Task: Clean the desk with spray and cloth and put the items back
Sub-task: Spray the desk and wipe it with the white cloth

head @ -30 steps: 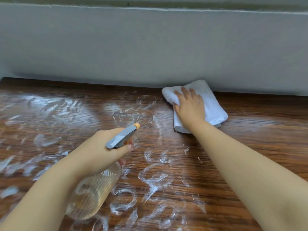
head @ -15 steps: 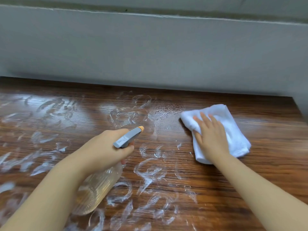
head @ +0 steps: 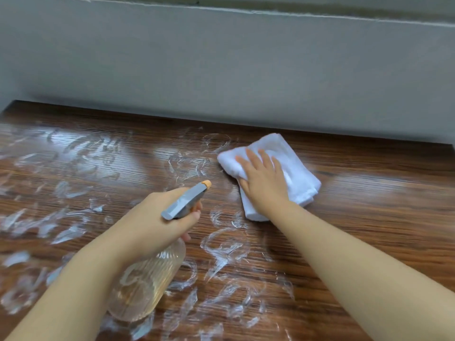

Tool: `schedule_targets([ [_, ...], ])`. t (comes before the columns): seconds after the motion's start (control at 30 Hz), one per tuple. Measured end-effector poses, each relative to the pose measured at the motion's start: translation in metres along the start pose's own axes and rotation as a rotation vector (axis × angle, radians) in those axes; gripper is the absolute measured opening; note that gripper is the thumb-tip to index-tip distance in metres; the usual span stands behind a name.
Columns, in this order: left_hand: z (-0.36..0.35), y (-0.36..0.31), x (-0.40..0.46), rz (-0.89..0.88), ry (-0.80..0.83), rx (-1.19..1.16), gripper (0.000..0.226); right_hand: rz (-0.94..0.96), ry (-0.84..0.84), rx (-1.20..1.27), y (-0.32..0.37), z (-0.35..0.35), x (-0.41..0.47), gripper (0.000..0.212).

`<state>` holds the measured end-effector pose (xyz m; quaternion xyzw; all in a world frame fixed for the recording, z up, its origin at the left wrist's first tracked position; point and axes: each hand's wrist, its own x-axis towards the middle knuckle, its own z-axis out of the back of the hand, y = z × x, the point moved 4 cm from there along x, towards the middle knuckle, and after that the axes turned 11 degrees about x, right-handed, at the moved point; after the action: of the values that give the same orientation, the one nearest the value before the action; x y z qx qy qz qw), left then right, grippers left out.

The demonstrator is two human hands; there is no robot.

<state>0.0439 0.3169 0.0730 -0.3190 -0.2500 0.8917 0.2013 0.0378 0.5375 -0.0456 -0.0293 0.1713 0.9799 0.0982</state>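
The left hand [head: 157,217] has its fingers wrapped tight round the neck of a clear ribbed spray bottle [head: 147,284], held above the near left of the tabletop [head: 369,217], its grey trigger head and orange nozzle tip aimed far and right; the right hand [head: 264,180] lies flat, fingers spread and gripping nothing, pressing on a folded white cloth [head: 295,173] at the far right of the tabletop, near the grey wall [head: 221,70]; white wet smears [head: 221,247] streak the dark wood to the left and near side of the cloth.

An indoor room, home or office unclear: a wood-grain desk [head: 369,217] set against a plain grey wall [head: 221,70].
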Motion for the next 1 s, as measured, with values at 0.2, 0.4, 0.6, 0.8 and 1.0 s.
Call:
schedule_targets([
  [0.2,0.020,0.020,0.007,-0.018,0.016,0.052,0.003,-0.196,-0.155,-0.002,-0.021,0.014,0.069,0.050],
  [0.4,0.036,0.028,0.004,-0.039,0.016,0.078,0.004,-0.250,-0.167,0.016,-0.038,0.019,0.033,0.049],
  [0.6,0.040,0.028,-0.001,-0.056,0.024,0.027,0.003,-0.145,-0.122,0.040,-0.031,0.005,-0.084,0.053],
  [0.8,0.039,0.026,-0.001,-0.088,0.053,0.031,0.004,-0.047,-0.068,-0.010,0.007,-0.016,-0.123,0.050],
  [1.0,0.035,0.032,-0.004,-0.108,0.125,0.090,0.004,-0.100,-0.047,-0.013,-0.003,-0.007,-0.052,0.054],
])
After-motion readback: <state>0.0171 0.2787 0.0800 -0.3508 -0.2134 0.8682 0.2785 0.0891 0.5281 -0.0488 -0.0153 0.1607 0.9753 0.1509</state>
